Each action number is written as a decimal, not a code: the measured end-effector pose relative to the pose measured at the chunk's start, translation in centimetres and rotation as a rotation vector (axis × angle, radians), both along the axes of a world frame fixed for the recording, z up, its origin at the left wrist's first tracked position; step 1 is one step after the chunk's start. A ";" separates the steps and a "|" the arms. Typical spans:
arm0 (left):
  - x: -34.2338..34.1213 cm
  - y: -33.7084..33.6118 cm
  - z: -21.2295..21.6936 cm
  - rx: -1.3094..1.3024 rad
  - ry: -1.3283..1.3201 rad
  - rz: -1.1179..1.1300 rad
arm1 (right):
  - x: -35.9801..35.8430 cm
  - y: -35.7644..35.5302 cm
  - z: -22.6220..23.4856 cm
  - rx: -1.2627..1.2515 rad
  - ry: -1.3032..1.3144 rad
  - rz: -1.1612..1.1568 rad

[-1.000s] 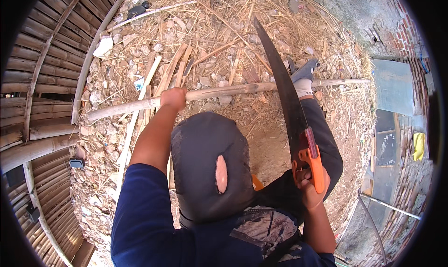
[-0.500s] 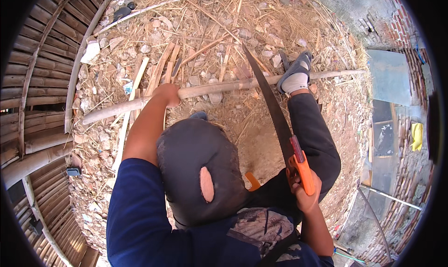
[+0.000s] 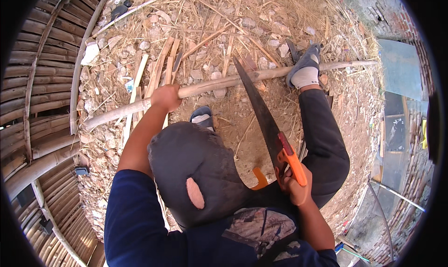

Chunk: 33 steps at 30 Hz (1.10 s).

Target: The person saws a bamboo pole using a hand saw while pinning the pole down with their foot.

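My left hand (image 3: 166,97) is closed around a long, slightly bent wooden pole (image 3: 212,86), left of its middle. A handsaw (image 3: 260,109) with a dark blade and an orange-and-red handle is gripped in my right hand (image 3: 298,186), low and right of centre. Its blade slants up and leftward across the pole, the tip just past the far side. Whether the teeth touch the wood I cannot tell. My right foot, in a grey slipper (image 3: 298,71), rests on the pole toward its right end. Behind the pole, my other slipper (image 3: 201,112) shows partly.
Split wood strips (image 3: 161,64) lie beyond my left hand on ground strewn with straw and stones. A slatted bamboo wall (image 3: 49,87) stands at left; a brick wall (image 3: 403,22) and a pale panel (image 3: 401,66) at right. A curved orange piece (image 3: 259,177) shows near my lap.
The saw has shifted back and down toward me, its tip now nearer the pole. My left hand keeps its hold. The view has tilted slightly, and more of the nearer slipper shows.
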<state>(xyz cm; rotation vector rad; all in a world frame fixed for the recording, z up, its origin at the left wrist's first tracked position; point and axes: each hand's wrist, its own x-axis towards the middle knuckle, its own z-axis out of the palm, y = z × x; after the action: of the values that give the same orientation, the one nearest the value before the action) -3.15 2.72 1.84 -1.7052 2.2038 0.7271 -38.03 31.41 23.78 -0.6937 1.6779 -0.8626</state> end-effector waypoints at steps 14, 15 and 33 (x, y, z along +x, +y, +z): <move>0.5 -4.2 -0.9 0.233 -0.037 -0.110 | 0.5 0.3 0.6 -0.032 -0.089 0.043; 0.6 -4.4 -0.9 0.245 -0.038 -0.112 | 0.4 0.4 0.7 -0.013 -0.130 0.022; -0.3 -4.3 -1.5 0.243 -0.069 -0.048 | 0.6 -0.8 0.8 -0.013 -0.075 0.096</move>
<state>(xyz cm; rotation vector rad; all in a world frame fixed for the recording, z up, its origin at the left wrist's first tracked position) -3.49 -1.54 0.33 -1.5303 2.0103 0.8700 -37.38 30.61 24.62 -0.7358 1.5609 -0.8222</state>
